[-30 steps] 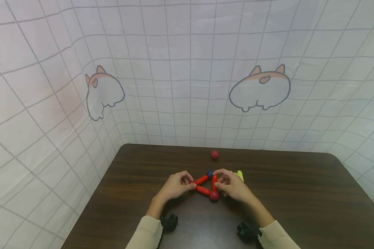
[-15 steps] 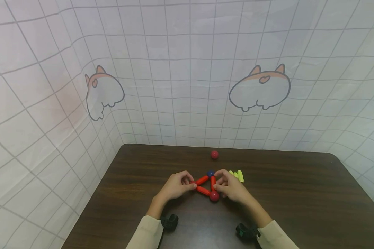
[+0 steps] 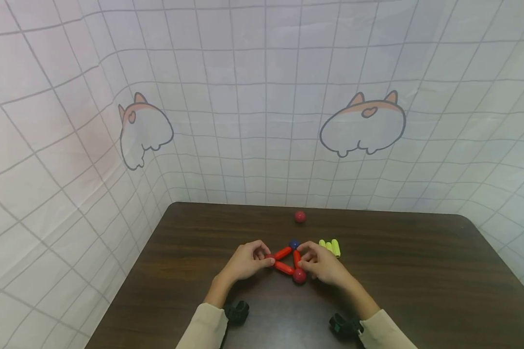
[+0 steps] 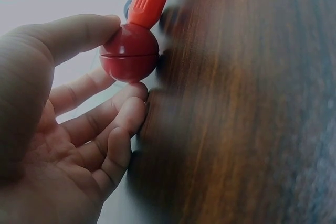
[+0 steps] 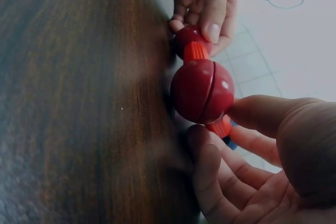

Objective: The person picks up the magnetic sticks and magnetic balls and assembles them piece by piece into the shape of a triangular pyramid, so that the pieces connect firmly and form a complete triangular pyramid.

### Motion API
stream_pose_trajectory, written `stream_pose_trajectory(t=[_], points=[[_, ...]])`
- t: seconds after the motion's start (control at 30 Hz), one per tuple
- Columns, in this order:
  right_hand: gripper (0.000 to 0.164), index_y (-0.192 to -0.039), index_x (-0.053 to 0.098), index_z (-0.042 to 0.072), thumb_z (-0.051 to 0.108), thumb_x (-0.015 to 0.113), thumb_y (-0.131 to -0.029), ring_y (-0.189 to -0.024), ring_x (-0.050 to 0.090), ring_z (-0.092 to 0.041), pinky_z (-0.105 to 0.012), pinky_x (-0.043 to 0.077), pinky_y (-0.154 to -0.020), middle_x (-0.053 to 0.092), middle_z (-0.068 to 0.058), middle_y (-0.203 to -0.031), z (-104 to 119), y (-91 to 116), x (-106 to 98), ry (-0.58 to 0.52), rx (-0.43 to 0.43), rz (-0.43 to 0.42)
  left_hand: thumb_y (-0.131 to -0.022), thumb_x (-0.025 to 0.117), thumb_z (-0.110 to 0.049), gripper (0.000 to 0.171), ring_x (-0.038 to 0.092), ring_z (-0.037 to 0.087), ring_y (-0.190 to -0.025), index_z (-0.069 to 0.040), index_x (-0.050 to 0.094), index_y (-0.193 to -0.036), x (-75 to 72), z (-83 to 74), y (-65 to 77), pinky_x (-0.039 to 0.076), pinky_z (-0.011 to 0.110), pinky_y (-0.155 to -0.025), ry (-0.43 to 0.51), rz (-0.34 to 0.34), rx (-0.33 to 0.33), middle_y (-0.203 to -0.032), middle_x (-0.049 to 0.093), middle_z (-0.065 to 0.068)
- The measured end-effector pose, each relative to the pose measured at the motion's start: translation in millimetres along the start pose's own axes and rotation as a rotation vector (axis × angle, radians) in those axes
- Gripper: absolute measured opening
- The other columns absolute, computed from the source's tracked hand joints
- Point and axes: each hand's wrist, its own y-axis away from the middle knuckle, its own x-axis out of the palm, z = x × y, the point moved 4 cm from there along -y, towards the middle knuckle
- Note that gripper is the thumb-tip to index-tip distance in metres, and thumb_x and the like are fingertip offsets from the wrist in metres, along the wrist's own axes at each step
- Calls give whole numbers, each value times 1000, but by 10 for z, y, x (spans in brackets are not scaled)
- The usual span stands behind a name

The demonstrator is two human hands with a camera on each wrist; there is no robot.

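Note:
Three red rods and three balls form a triangle lying on the dark table. My left hand pinches the red ball at the left corner between thumb and fingers. From it one red rod runs to the blue ball at the far corner. Another red rod leads to the near red ball. On the right side, my right hand grips the third red rod between thumb and fingers, its far end right at the blue ball. In the right wrist view the near ball hides most of that rod.
Several yellow rods lie side by side just beyond my right hand. Farther back is a loose red ball. A white grid-patterned curtain stands behind the wooden table.
The right-hand rod's far end has swung left to the blue ball. My right hand has shifted slightly left with it, uncovering more of the yellow rods. My left hand stays in place.

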Motion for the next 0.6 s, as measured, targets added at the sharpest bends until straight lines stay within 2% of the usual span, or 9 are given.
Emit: stream_pose_trajectory(t=[0.33, 0.6], points=[[34, -127, 60, 5, 13, 70, -96, -65, 58, -17, -32, 52, -57, 67, -6, -93, -11, 4, 10, 25, 7, 6, -92, 76, -36, 23, 54, 11, -67, -18, 68, -103, 14, 41, 7, 44, 26, -60, 11, 1, 2, -82, 62, -4], [37, -129, 57, 1, 15, 70, -97, -69, 60, -19, -31, 52, -58, 67, -9, -93, 13, 18, -36, -9, -34, 74, -93, 75, -33, 21, 54, 11, -67, -18, 69, -107, 10, 23, -12, 45, 26, -60, 14, -9, 8, -82, 62, -3]])
